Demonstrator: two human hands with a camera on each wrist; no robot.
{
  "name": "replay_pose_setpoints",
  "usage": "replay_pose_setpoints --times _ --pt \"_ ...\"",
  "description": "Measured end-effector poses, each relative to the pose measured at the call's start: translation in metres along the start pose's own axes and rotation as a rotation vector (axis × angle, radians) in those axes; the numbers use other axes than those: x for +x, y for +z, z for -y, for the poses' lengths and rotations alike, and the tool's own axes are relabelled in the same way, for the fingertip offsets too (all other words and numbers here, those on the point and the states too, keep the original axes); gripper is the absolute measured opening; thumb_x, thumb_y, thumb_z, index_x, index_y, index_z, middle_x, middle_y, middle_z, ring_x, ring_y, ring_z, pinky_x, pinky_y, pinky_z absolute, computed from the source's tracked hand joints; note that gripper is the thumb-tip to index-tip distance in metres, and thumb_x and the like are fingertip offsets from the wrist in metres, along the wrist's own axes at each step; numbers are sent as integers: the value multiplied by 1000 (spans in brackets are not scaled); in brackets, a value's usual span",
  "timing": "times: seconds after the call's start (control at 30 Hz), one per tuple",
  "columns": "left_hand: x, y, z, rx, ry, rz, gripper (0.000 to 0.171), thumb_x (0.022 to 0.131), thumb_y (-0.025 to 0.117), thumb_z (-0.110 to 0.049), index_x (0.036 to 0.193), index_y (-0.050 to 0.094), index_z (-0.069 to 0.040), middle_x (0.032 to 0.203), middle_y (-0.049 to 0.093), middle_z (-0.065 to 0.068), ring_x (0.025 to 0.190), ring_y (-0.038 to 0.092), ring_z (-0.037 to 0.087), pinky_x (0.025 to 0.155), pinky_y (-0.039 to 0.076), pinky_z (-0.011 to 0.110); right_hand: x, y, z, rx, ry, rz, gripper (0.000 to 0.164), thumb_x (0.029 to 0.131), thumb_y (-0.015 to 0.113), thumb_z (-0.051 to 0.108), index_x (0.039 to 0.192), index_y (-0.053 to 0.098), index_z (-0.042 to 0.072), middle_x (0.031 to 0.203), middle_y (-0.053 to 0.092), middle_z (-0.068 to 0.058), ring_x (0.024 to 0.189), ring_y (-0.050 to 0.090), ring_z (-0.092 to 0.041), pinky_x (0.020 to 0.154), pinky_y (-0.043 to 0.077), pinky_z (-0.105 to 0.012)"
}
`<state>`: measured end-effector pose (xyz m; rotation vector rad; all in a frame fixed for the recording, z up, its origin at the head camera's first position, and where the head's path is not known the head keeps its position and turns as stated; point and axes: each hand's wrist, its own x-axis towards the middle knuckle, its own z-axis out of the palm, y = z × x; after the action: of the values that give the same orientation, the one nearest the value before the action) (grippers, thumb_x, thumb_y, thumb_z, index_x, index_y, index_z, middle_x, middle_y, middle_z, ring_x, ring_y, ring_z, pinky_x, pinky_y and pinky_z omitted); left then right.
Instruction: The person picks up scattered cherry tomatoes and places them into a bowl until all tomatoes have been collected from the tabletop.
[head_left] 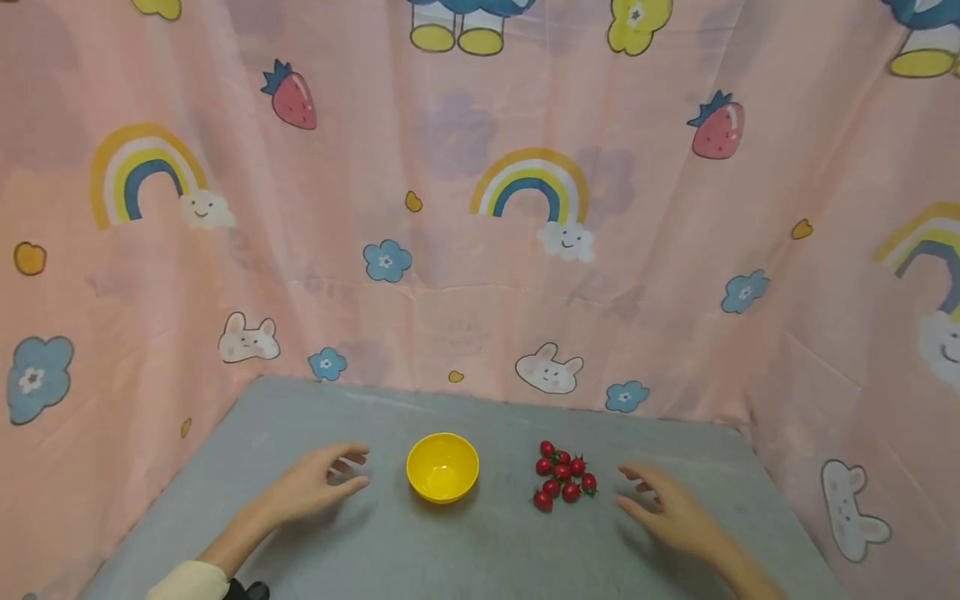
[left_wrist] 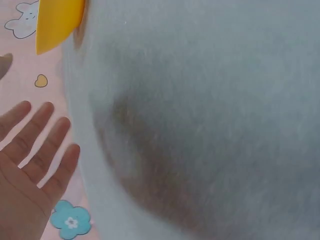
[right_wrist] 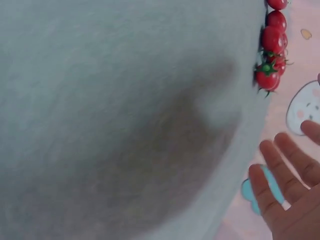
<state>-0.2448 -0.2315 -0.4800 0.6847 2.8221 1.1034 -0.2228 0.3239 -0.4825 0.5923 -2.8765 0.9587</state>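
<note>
A round yellow bowl (head_left: pixel 442 468) stands upright near the middle of the table, its inside bare. To its right lies a loose cluster of several small red cherry tomatoes (head_left: pixel 562 472), some with green stems. My left hand (head_left: pixel 318 483) hovers left of the bowl, fingers relaxed and holding nothing. In the left wrist view its spread fingers (left_wrist: pixel 37 142) show below the bowl's yellow side (left_wrist: pixel 60 22). Over on the other side, my right hand (head_left: pixel 671 510) hangs just right of the tomatoes, also holding nothing. The right wrist view has its loosely spread fingers (right_wrist: pixel 282 172) below the tomatoes (right_wrist: pixel 272 40).
The grey tabletop (head_left: pixel 480 558) narrows toward the back. A pink curtain (head_left: pixel 480 317) with rainbows, strawberries, flowers and rabbits hangs behind it and along both sides. A cream sleeve (head_left: pixel 191 581) and a black band show at my left wrist.
</note>
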Motion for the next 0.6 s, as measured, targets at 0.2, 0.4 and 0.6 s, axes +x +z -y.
replay_pose_setpoints --times 0.2,0.4,0.6 --pt "3 9 0 -195 22 -10 60 93 77 -26 145 52 -7 136 59 17 117 60 39 91 55 48 -7 -4 -20 166 34 12 54 93 77 24 138 57 2 122 65 -18 99 65 -35 74 56 -41" --pt "10 23 -4 -278 20 2 76 89 82 -23 152 43 -7 147 49 20 129 50 46 95 50 57 -1 0 -28 191 38 24 67 85 85 26 141 55 3 127 63 -19 105 63 -36 76 56 -41" --pt "19 34 -9 -339 40 -5 81 87 83 -17 154 39 -9 151 43 24 133 43 50 99 45 62 17 14 -28 214 60 31 75 81 89 30 143 55 6 131 62 -17 111 61 -36 82 53 -45"
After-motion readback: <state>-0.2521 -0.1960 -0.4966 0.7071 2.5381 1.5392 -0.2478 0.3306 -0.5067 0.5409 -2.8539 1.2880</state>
